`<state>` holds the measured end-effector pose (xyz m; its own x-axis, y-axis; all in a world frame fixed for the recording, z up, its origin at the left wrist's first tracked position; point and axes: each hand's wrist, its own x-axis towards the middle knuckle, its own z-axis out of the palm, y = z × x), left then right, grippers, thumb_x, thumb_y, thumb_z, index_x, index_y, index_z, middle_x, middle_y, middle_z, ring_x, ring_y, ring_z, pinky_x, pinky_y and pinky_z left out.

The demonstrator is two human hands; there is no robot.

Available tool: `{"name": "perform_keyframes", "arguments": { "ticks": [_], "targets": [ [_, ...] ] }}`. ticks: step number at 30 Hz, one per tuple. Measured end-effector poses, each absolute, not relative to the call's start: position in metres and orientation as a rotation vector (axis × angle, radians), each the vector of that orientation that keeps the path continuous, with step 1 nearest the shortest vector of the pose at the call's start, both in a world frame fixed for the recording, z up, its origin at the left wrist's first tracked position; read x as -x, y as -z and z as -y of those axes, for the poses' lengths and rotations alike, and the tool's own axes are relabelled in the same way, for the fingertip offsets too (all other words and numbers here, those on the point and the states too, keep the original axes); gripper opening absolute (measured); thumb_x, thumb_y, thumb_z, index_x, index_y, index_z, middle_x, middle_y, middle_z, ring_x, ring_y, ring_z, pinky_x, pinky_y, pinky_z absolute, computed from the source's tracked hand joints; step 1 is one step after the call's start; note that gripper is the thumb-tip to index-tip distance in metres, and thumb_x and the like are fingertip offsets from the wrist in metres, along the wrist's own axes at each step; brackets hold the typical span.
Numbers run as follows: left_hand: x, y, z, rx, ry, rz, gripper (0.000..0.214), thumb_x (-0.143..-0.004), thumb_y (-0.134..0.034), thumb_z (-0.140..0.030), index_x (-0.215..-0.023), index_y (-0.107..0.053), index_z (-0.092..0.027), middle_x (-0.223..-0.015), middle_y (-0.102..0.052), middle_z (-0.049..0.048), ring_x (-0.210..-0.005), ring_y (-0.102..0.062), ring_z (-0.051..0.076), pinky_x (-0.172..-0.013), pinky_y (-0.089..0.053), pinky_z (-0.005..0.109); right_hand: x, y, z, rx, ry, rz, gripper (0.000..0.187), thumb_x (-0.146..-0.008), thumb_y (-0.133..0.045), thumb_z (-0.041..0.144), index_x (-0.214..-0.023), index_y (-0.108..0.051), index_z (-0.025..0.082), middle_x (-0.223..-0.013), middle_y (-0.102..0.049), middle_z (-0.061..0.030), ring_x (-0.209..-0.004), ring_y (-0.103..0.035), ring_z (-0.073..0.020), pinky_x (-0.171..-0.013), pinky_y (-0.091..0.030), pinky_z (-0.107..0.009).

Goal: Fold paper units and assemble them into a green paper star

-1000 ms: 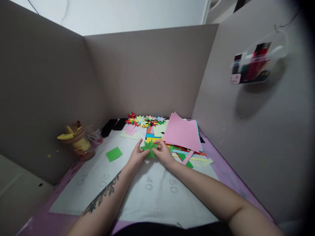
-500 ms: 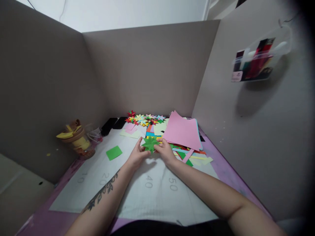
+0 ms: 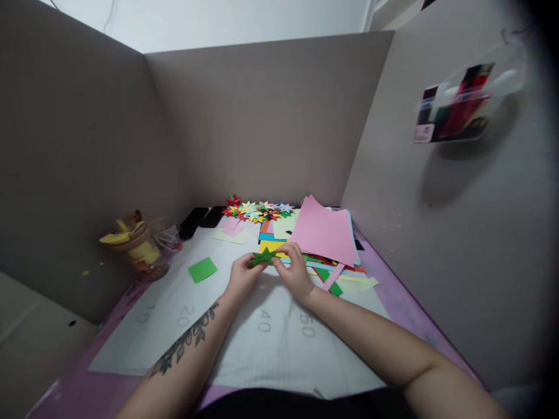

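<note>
Jar with a yellow lid [image 3: 135, 247] stands far left on the desk [image 3: 406, 308], and one loose green paper square [image 3: 202, 269] lies near it. The left hand [image 3: 242, 276] and right hand [image 3: 294, 272] both pinch the one folded green paper star [image 3: 263, 258], each grip closed on an edge, just above the white mat [image 3: 262, 349]. Half a second ago the star faced up. Now it is tipped nearly edge-on, which I judge brings its side under the fingers. Behind, many-coloured finished stars [image 3: 257, 211] are heaped too tightly to count. One pink-topped paper stack [image 3: 325, 233] lies to the right.
</note>
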<state>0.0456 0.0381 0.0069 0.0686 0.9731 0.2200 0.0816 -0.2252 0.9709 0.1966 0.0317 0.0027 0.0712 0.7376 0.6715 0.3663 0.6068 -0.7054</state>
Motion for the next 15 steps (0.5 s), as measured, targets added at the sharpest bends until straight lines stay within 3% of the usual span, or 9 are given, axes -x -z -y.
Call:
{"name": "perform_keyframes", "arguments": {
  "ticks": [15],
  "targets": [
    [-0.0417,-0.0093,-0.0371,-1.673,-1.334,-1.151,0.013,-0.069,-0.064,-0.026,-0.077,-0.067,-0.017,-0.079,-0.069,0.0046,-0.075,-0.061,0.017,-0.073,-0.046,0.027,-0.2000,-0.0008,-0.0266,0.914,-0.109,1.700,0.008,-0.078,-0.056,0.020,-0.083,-0.062,0.024,-0.089,-0.047,-0.0047,-0.089,-0.047,-0.0202,-0.082,-0.040,-0.038]
  ]
}}
